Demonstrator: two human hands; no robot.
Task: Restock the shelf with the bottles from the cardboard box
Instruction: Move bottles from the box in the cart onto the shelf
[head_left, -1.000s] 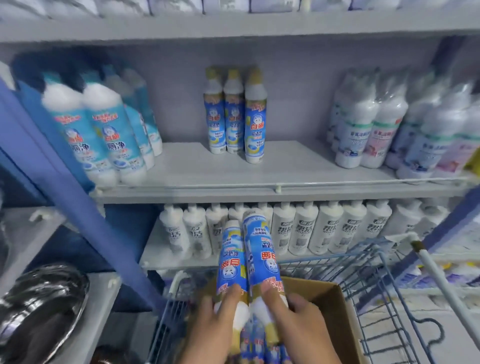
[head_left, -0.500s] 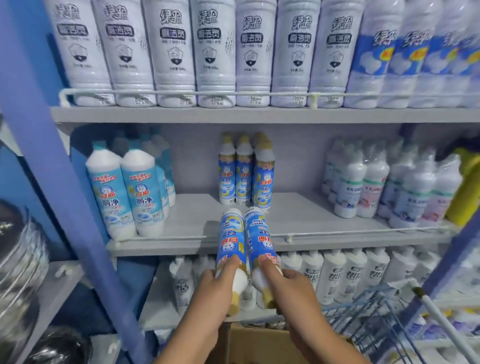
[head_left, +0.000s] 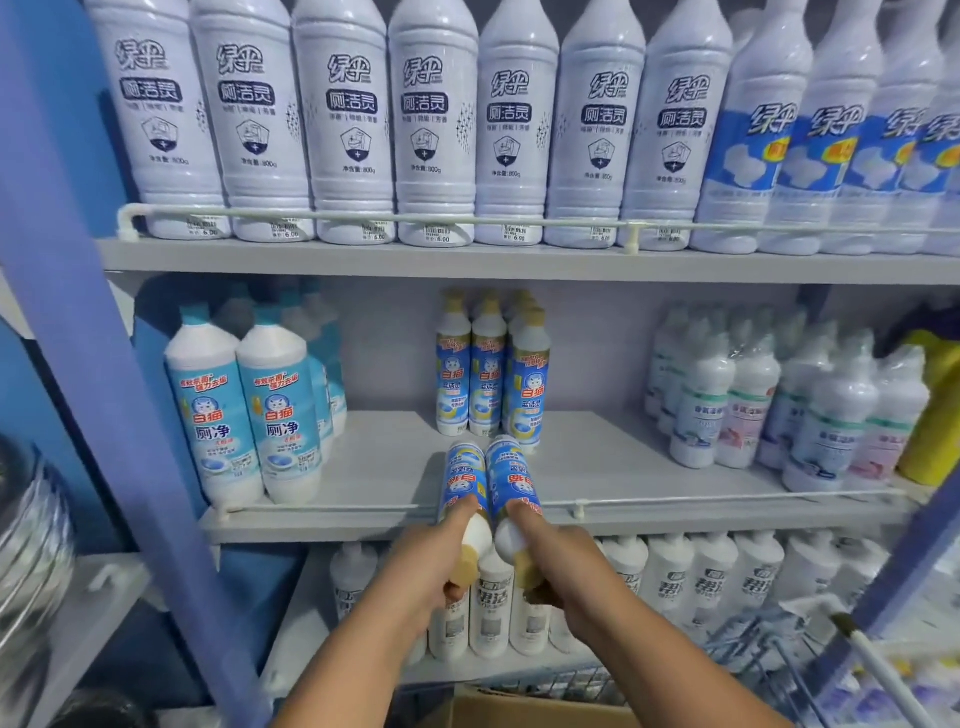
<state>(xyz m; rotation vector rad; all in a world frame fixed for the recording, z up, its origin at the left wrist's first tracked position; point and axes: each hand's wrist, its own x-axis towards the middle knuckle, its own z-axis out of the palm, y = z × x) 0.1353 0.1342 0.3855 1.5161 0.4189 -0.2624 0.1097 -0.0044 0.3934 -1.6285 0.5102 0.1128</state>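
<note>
We see the left hand (head_left: 434, 569) gripping 1 blue-labelled bottle (head_left: 464, 480) and the right hand (head_left: 558, 564) gripping a 2nd bottle (head_left: 511, 480), bases forward over the middle shelf (head_left: 623, 467) rail, before 3 matching bottles (head_left: 491, 369); cardboard box (head_left: 519, 709) below.

Two hands (head_left: 436, 571), two held bottles (head_left: 464, 480), seven white top-shelf bottles (head_left: 345, 119), one cardboard box (head_left: 519, 709).
</note>
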